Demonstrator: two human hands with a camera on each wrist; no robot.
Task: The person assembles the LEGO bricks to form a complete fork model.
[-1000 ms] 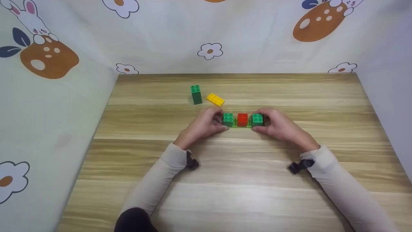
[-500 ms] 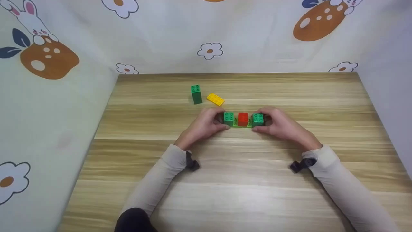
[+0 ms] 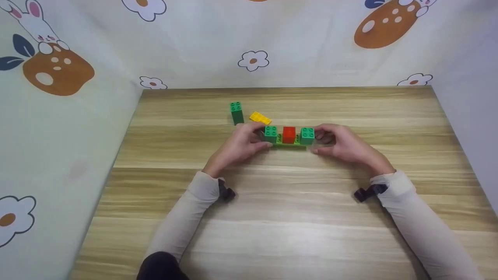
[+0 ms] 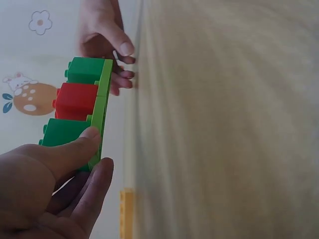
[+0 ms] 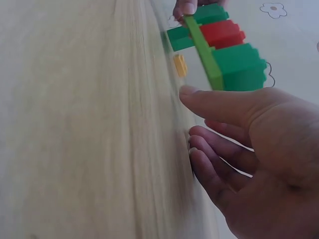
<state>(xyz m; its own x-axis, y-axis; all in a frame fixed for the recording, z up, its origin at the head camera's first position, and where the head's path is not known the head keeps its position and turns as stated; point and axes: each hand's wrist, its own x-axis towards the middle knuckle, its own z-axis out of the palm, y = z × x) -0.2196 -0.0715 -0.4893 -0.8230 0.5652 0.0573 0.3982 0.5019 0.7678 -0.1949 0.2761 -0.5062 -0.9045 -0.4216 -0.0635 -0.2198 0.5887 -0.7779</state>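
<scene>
at the far left of the wooden counter (image 3: 163, 194) stands a tall dark green block (image 3: 236, 112), with a flat yellow brick (image 3: 260, 118) lying just beside it to the right. next comes the left hand (image 3: 239, 146), its thumb and fingers pinched on the left end of the brick assembly (image 3: 288, 137): a light green plate carrying a green cube, a red cube and another green cube in a row. compared with half a second ago, the assembly has come up off the counter and drifted a little left and away from the person; the wrist views show it in the air above the wood, plate tilted. to the right, the right hand (image 3: 342, 146) has let go: its fingers are relaxed and slightly spread, close to the right end of the plate but, as the right wrist view shows, with a gap between thumb and plate. so the weight now seems to rest on the left hand alone, which looks like a handover from a two-handed hold to a one-handed carry, with the tall green block and the yellow brick close by.
</scene>
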